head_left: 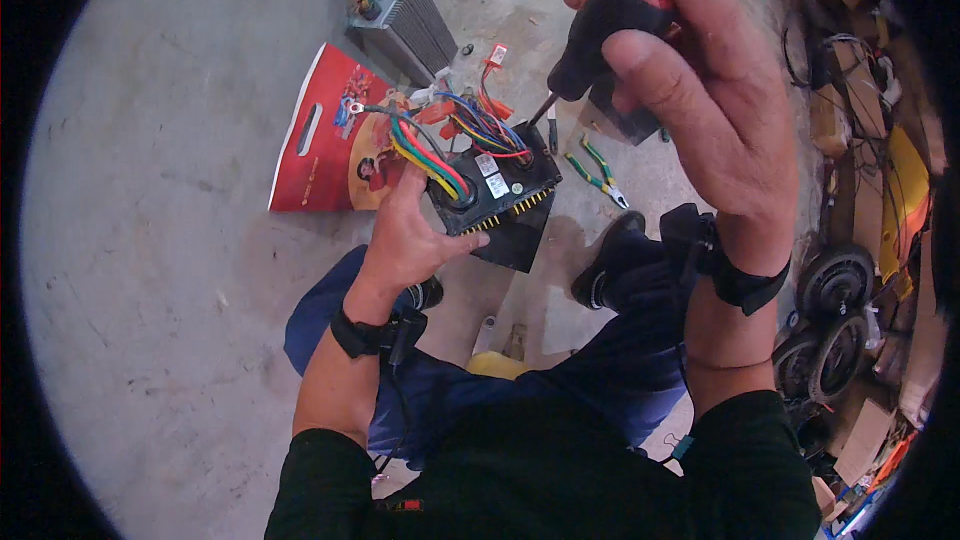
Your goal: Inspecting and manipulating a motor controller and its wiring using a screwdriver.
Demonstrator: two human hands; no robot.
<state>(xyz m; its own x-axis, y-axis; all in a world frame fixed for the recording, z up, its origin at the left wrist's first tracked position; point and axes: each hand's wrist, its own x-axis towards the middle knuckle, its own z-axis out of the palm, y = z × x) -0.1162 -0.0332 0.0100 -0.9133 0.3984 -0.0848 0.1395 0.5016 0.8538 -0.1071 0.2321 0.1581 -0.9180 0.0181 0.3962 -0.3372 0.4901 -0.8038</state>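
Observation:
A black motor controller (pixel 508 202) with bundles of coloured wires (pixel 488 128) coming out of its top is held between my knees' height and the floor. My left hand (pixel 408 232) is closed round its left side, thumb along the near edge, next to a thick yellow, green and red cable bundle (pixel 430 162). Above and to the right, my right hand (pixel 712 105) grips the black and red handle of a screwdriver (pixel 590 40). Its shaft points down to the controller's far right corner; whether the tip sits in a screw I cannot tell.
Green-handled pliers (pixel 602 172) lie on the concrete floor right of the controller. Beyond it stand a grey finned metal box (pixel 405 32) with wires and a red printed bag (pixel 322 160). Black wheels (pixel 838 280), cardboard (pixel 862 440) and cables are piled along the right.

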